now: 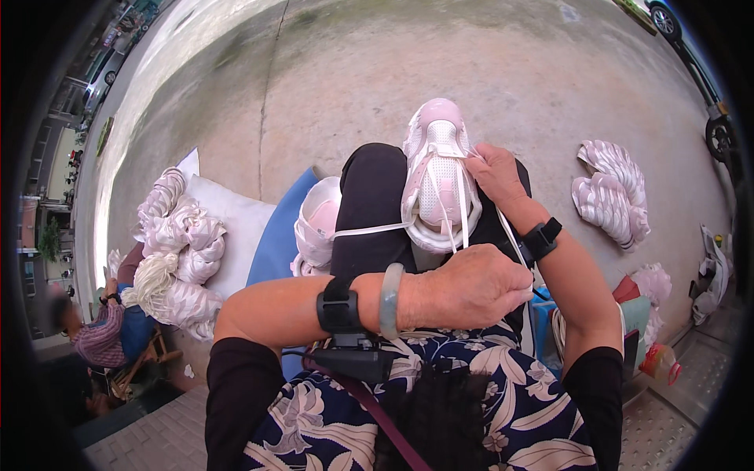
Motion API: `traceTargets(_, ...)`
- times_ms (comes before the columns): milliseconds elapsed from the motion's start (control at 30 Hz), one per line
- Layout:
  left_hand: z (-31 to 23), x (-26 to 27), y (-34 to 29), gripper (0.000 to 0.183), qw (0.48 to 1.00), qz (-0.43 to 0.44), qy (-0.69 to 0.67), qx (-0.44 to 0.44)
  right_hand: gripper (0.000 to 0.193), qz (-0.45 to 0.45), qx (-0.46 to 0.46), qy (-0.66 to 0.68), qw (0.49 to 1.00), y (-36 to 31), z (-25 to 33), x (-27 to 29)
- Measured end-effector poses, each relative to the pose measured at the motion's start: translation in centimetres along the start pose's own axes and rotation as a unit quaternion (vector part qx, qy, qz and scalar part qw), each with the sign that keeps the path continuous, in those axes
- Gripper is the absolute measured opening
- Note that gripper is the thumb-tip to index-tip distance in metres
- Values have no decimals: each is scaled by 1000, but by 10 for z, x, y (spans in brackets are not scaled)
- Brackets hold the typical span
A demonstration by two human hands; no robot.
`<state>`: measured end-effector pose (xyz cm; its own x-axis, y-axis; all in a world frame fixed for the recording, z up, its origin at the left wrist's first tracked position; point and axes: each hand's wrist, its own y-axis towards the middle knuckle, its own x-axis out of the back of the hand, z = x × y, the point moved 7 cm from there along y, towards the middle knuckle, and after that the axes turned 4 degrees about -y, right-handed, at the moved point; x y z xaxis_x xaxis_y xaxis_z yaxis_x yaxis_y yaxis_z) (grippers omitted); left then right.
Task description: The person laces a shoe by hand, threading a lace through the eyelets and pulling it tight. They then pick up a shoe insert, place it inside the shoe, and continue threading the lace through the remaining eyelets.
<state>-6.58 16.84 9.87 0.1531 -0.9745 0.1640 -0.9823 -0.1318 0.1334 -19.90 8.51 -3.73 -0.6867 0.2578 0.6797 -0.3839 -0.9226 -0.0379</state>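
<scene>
A pink and white sneaker (440,184) lies toe away between my knees, its laces (442,200) partly threaded and trailing loose over the tongue. At the shoe's right edge, my right hand (496,174) is closed in a pinch on a white lace beside the eyelets. My left hand (471,286) crosses in front, nearer to me than the shoe, and is closed in a fist. A lace runs down from the right hand's side to this fist; its fingertips are partly hidden. A second pink and white shoe (317,224) rests beside my left knee, a lace stretching from it toward the first.
Bundled pink and white shoes (184,243) with loose laces (155,284) lie on a white sheet to the left, near a blue sheet (284,224). More bundled shoes (611,196) lie on the concrete at right. A bottle (661,364) is lower right. Another person (106,337) sits far left.
</scene>
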Motion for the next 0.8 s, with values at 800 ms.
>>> traceTargets(800, -2, -11, -10, 25, 864, -12, -409, 293, 37, 125, -17, 85, 988, 43, 33, -19)
